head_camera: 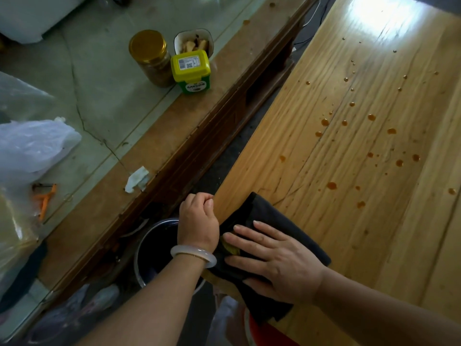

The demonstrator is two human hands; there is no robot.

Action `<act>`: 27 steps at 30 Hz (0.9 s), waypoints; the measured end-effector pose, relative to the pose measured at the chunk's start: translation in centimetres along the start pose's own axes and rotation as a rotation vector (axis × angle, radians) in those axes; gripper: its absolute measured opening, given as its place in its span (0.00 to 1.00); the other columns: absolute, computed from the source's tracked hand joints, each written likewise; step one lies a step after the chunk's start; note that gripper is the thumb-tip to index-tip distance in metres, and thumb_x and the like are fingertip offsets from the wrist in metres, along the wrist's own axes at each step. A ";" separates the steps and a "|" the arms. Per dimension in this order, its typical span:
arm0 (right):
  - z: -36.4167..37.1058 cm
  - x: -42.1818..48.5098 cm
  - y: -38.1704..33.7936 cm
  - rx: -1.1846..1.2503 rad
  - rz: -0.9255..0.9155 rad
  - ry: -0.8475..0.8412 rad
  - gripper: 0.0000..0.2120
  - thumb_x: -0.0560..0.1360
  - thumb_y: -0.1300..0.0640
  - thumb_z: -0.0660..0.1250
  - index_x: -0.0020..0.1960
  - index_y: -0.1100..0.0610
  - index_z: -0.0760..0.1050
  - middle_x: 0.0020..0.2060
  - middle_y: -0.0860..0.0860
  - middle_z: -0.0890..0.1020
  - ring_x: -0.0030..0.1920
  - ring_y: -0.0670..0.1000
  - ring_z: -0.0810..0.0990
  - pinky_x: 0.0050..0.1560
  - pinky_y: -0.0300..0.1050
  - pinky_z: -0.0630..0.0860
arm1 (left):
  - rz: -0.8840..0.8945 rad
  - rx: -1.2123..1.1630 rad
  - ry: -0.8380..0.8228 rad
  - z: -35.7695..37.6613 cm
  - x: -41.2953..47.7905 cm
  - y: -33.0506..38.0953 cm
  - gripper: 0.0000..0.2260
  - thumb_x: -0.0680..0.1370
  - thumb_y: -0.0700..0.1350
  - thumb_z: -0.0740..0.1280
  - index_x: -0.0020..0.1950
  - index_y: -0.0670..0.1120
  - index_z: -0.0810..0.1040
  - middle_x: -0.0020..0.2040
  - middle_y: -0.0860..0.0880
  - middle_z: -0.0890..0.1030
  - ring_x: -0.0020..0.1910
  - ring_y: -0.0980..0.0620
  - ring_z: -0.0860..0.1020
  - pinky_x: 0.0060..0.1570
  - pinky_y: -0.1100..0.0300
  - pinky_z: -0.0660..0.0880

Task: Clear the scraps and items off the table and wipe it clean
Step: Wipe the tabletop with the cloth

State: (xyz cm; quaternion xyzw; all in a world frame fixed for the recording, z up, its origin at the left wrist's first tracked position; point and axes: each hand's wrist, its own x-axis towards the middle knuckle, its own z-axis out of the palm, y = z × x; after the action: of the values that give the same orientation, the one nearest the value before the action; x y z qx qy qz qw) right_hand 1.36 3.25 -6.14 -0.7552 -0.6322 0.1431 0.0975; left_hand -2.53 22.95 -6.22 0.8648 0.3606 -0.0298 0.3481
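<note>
A dark cloth (pixel 272 218) lies at the near left edge of the light wooden table (pixel 361 221). My right hand (pixel 272 258) presses flat on it with straight fingers. A yellowish scrap (pixel 230 248) shows at the cloth's edge by my fingertips. My left hand (pixel 198 221), with a pale bangle on the wrist, is curled at the table's edge above a metal pot (pixel 149 250) on the floor; whether it holds anything is hidden. Several orange-brown sauce drops (pixel 371 136) dot the table further out.
To the left runs a second, glass-topped table (pixel 104 101) with a gold-lidded jar (pixel 151 58), a yellow-lidded green tub (pixel 190 71), a bowl of food (pixel 194 43), a crumpled tissue (pixel 137 179), a white plastic bag (pixel 35 148) and an orange peeler (pixel 46 198).
</note>
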 end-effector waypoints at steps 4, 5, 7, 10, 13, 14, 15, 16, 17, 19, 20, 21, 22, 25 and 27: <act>-0.4 0.4 1.5 -0.005 0.108 0.042 0.22 0.82 0.43 0.56 0.75 0.43 0.67 0.79 0.47 0.57 0.80 0.49 0.49 0.79 0.53 0.49 | 0.025 -0.012 -0.005 0.3 -0.3 -0.4 0.11 0.81 0.43 0.54 0.57 0.45 0.74 0.53 0.51 0.74 0.54 0.53 0.71 0.48 0.61 0.68; -0.5 0.6 2.1 -0.011 0.144 0.050 0.22 0.82 0.42 0.55 0.75 0.43 0.67 0.79 0.47 0.57 0.80 0.49 0.49 0.79 0.53 0.49 | 0.025 -0.016 -0.002 0.4 -0.3 -0.5 0.11 0.81 0.43 0.54 0.57 0.45 0.74 0.54 0.50 0.74 0.54 0.52 0.72 0.48 0.60 0.68; -1.0 1.1 3.3 -0.013 0.213 0.063 0.22 0.82 0.42 0.54 0.75 0.43 0.66 0.79 0.47 0.57 0.80 0.49 0.49 0.79 0.53 0.49 | 0.030 -0.016 0.004 0.5 -0.3 -0.5 0.11 0.81 0.43 0.54 0.57 0.44 0.74 0.54 0.50 0.75 0.53 0.53 0.72 0.46 0.60 0.67; -1.8 2.3 4.9 -0.004 0.312 0.094 0.23 0.81 0.42 0.53 0.75 0.44 0.67 0.79 0.48 0.58 0.80 0.49 0.50 0.79 0.54 0.49 | 0.034 0.007 0.007 0.6 -0.3 -0.4 0.11 0.81 0.43 0.53 0.57 0.44 0.74 0.55 0.50 0.74 0.53 0.53 0.72 0.46 0.60 0.67; -2.2 3.5 6.1 0.005 0.451 0.144 0.24 0.82 0.42 0.52 0.76 0.46 0.66 0.79 0.48 0.57 0.80 0.49 0.49 0.79 0.54 0.50 | 0.032 0.039 0.016 0.7 -0.4 -0.2 0.12 0.81 0.43 0.53 0.58 0.44 0.73 0.56 0.48 0.75 0.54 0.51 0.72 0.47 0.59 0.68; -2.3 3.8 6.3 0.007 0.511 0.166 0.24 0.82 0.42 0.52 0.76 0.46 0.65 0.79 0.48 0.56 0.80 0.49 0.48 0.79 0.54 0.50 | 0.031 0.053 0.022 0.8 -0.4 -0.1 0.12 0.81 0.43 0.53 0.59 0.44 0.73 0.56 0.48 0.75 0.54 0.51 0.73 0.46 0.59 0.68; -2.4 4.1 6.3 0.008 0.571 0.183 0.24 0.82 0.42 0.51 0.76 0.46 0.64 0.80 0.48 0.56 0.80 0.49 0.47 0.79 0.54 0.49 | 0.031 0.070 0.027 0.8 -0.5 0.0 0.12 0.81 0.43 0.53 0.59 0.43 0.73 0.56 0.48 0.75 0.54 0.50 0.73 0.46 0.60 0.68; -2.4 4.4 6.1 0.009 0.624 0.195 0.24 0.82 0.42 0.51 0.77 0.46 0.64 0.80 0.48 0.55 0.80 0.48 0.47 0.79 0.54 0.49 | 0.032 0.088 0.032 0.9 -0.6 0.0 0.12 0.81 0.43 0.52 0.59 0.43 0.73 0.56 0.48 0.75 0.54 0.50 0.73 0.45 0.60 0.68; -2.3 4.7 5.8 0.014 0.665 0.202 0.24 0.83 0.42 0.50 0.77 0.46 0.63 0.80 0.48 0.54 0.80 0.49 0.46 0.79 0.54 0.48 | 0.032 0.102 0.036 0.9 -0.8 0.1 0.13 0.81 0.43 0.52 0.60 0.43 0.72 0.56 0.48 0.75 0.53 0.50 0.74 0.45 0.59 0.68; -2.0 4.9 5.0 0.033 0.714 0.205 0.24 0.83 0.43 0.50 0.78 0.46 0.61 0.80 0.48 0.52 0.80 0.49 0.44 0.79 0.54 0.47 | 0.029 0.123 0.045 1.0 -1.0 0.2 0.13 0.81 0.43 0.52 0.60 0.43 0.72 0.56 0.48 0.76 0.52 0.50 0.74 0.43 0.59 0.68; -1.9 4.7 4.5 0.040 0.719 0.203 0.24 0.83 0.43 0.50 0.78 0.46 0.60 0.80 0.48 0.52 0.80 0.49 0.43 0.79 0.54 0.46 | 0.027 0.127 0.049 1.0 -1.1 0.2 0.13 0.82 0.43 0.51 0.60 0.44 0.72 0.55 0.48 0.76 0.51 0.51 0.74 0.43 0.59 0.68; -1.7 4.5 4.0 0.043 0.706 0.200 0.24 0.83 0.43 0.50 0.78 0.47 0.60 0.80 0.48 0.51 0.80 0.49 0.43 0.79 0.54 0.46 | 0.028 0.128 0.054 1.0 -1.1 0.2 0.13 0.82 0.44 0.51 0.60 0.44 0.72 0.55 0.48 0.76 0.50 0.51 0.74 0.42 0.59 0.68; -1.5 4.1 3.5 0.046 0.675 0.193 0.24 0.83 0.44 0.50 0.78 0.47 0.61 0.80 0.48 0.52 0.80 0.49 0.44 0.79 0.54 0.46 | 0.030 0.128 0.058 1.0 -1.1 0.3 0.13 0.82 0.44 0.51 0.60 0.44 0.72 0.55 0.48 0.76 0.49 0.52 0.73 0.42 0.59 0.68; -0.8 2.0 1.8 0.061 0.503 0.122 0.24 0.82 0.44 0.52 0.77 0.46 0.62 0.80 0.47 0.53 0.80 0.49 0.44 0.79 0.55 0.47 | 0.027 0.132 0.065 1.0 -1.0 0.4 0.13 0.82 0.43 0.51 0.60 0.44 0.72 0.55 0.47 0.76 0.50 0.50 0.74 0.42 0.58 0.68; -0.4 0.4 1.0 0.064 0.382 0.075 0.23 0.82 0.44 0.53 0.77 0.45 0.62 0.79 0.47 0.54 0.80 0.49 0.45 0.78 0.55 0.47 | 0.026 0.129 0.070 1.0 -1.0 0.5 0.13 0.82 0.43 0.52 0.60 0.43 0.72 0.56 0.46 0.76 0.51 0.47 0.75 0.43 0.57 0.68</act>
State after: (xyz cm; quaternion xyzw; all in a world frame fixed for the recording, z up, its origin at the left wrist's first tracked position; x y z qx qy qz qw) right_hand 2.52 3.48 -6.09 -0.8627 -0.4685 0.1509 0.1161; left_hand -2.75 21.53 -6.39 0.8907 0.3585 -0.0183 0.2791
